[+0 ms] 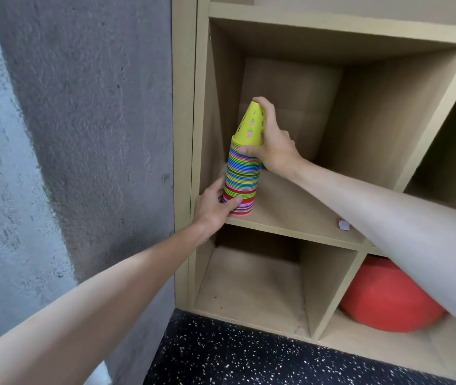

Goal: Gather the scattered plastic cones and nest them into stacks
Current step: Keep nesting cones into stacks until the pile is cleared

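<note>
Both bare forearms reached up from the near edge toward the tall stack of nested plastic cones (pixel 242 176), banded in red, pink, green, blue and yellow and topped by a yellow cone with holes. It stood tilted a little at the near left corner of a cubby in the beige wooden shelf unit (pixel 290 226), right beside the left wall of that cubby. The left hand (pixel 215 204) held the stack's base, thumb across the lowest red rims and fingers behind, its grip narrow and holding the stack. The right hand (pixel 274 140) wrapped the top cone, thumb on the rims just below it, that grip also closed round the stack.

To my eye the stack was being settled on the shelf. Doing it well would mean lowering the base flat first, steadying the top until the column stood upright, then loosening the upper hand before the lower.

A red rounded ball (pixel 388 298) sat in the lower right cubby, above speckled black flooring (pixel 235 357), with a grey concrete wall (pixel 96 107) to the left.
</note>
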